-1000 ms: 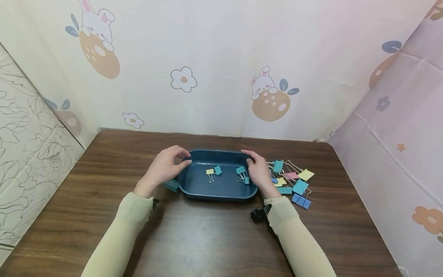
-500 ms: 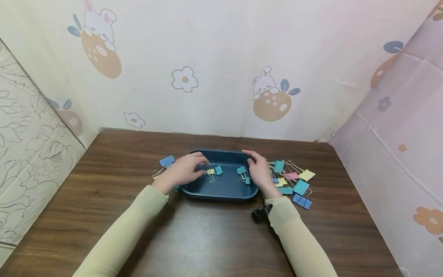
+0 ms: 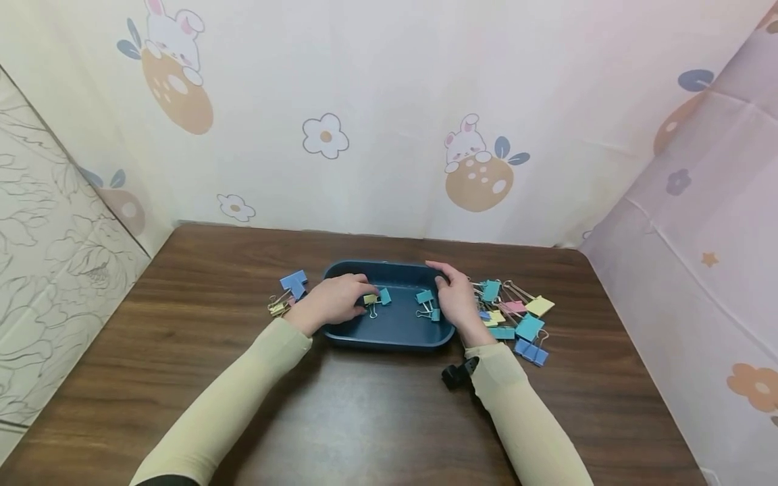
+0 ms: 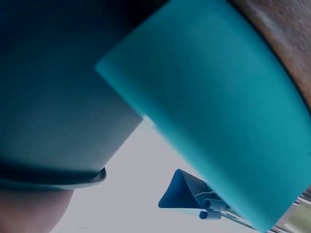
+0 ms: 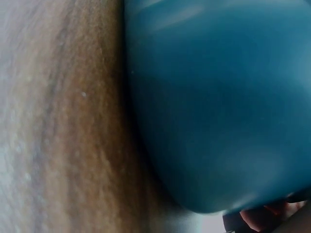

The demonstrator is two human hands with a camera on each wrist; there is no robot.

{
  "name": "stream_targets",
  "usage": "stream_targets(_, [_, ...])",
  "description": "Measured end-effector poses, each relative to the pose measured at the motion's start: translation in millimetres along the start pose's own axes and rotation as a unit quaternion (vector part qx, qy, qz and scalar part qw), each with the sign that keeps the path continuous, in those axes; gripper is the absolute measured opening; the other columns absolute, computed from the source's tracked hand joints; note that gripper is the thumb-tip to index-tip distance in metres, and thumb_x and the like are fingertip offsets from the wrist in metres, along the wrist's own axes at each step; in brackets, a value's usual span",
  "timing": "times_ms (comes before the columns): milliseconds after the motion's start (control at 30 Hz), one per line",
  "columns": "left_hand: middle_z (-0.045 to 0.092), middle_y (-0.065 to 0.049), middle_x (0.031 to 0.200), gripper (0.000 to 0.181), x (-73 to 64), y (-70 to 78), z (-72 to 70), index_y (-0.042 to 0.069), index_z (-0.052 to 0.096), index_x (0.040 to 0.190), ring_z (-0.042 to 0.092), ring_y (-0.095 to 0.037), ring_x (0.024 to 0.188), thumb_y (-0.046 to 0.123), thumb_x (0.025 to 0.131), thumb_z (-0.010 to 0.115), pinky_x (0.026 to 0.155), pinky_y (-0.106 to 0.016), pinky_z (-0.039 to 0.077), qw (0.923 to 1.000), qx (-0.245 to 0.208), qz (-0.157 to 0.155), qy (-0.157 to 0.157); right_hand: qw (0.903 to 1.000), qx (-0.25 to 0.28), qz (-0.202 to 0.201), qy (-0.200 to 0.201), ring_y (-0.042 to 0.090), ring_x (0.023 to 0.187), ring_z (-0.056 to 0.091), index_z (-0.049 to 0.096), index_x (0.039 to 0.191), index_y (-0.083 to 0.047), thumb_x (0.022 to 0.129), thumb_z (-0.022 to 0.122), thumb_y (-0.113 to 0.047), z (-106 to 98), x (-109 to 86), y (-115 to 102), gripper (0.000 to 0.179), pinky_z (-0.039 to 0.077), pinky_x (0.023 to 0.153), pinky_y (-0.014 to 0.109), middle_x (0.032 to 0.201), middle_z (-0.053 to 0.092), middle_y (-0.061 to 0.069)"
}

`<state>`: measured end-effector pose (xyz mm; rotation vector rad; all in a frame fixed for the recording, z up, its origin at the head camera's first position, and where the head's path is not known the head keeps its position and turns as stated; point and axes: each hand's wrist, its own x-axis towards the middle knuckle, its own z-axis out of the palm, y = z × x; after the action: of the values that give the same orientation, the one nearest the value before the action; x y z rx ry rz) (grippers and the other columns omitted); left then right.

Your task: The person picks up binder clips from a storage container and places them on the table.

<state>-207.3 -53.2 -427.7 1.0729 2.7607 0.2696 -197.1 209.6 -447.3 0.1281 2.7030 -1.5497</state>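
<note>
My left hand (image 3: 337, 300) reaches over the left rim into the dark blue tray (image 3: 389, 341). Its thumb and fingers stand on either side of a small yellow binder clip (image 3: 370, 299), fingertips right at it. Beside that lies a teal binder clip (image 3: 385, 296). Two more teal clips (image 3: 425, 297) lie in the tray's right part. At the right end, my right hand (image 3: 456, 300) grips the tray's rim, thumb toward the inside. The right wrist view shows the tray's outer wall (image 5: 223, 97) up close. A large teal clip (image 4: 209, 107) fills much of the left wrist view.
Left of the tray, a blue binder clip (image 3: 294, 282) and a yellow one (image 3: 278, 308) lie on the wooden table (image 3: 365, 418), partly behind my left hand. A pile of mixed clips (image 3: 527, 328) lies right of the tray. A patterned curtain (image 3: 377, 189) hangs behind.
My left hand has moved right, from the tray's left rim to the yellow clip inside, uncovering the blue and yellow clips on the left. The right hand has stayed at the rim.
</note>
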Motion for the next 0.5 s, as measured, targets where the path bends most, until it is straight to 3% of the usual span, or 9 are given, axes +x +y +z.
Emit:
stream_targets(100, [0.063,-0.002,0.118,0.038,-0.2,-0.2,0.1,0.019,0.069,0.127,0.062,-0.016,0.106,0.016,0.090,0.075,0.091,-0.036,0.053,1.0000,-0.002,0.003,0.005,1.0000,-0.001,0.004,0.000,0.031,0.085,0.054,0.059,0.138,-0.027,0.106,0.044,-0.012,-0.4,0.6,-1.0,0.039,0.040,0.073,0.039,0.147,0.049,0.005])
stream_targets(233, [0.064,0.000,0.116,0.035,-1.2,-0.5,0.3,0.018,0.071,0.124,0.062,-0.014,0.104,0.011,0.090,0.075,0.092,-0.034,0.052,0.9998,-0.013,-0.004,0.013,1.0000,0.000,0.004,-0.002,0.030,0.079,0.053,0.059,0.139,-0.026,0.106,0.043,-0.012,-0.5,0.7,-2.1,0.039,0.040,0.070,0.039,0.147,0.050,0.006])
stream_targets(300, [0.063,0.000,0.117,0.035,-1.6,-0.8,0.4,0.017,0.071,0.124,0.062,-0.014,0.104,0.011,0.089,0.075,0.091,-0.034,0.052,0.9997,-0.013,-0.001,0.020,1.0000,0.001,0.003,-0.003,0.031,0.068,0.048,0.059,0.139,-0.026,0.106,0.043,-0.012,-0.4,0.6,-2.2,0.039,0.040,0.065,0.040,0.147,0.050,0.006])
stream_targets(500, [0.066,0.002,0.122,0.028,-2.4,-1.3,2.4,0.018,0.074,0.117,0.061,-0.015,0.110,0.014,0.089,0.076,0.096,-0.035,0.050,0.9995,-0.003,0.008,0.030,1.0000,-0.001,0.001,-0.001,0.024,0.055,0.041,0.058,0.139,-0.025,0.106,0.043,-0.012,0.2,-0.2,-1.2,0.039,0.039,0.059,0.037,0.145,0.051,0.007])
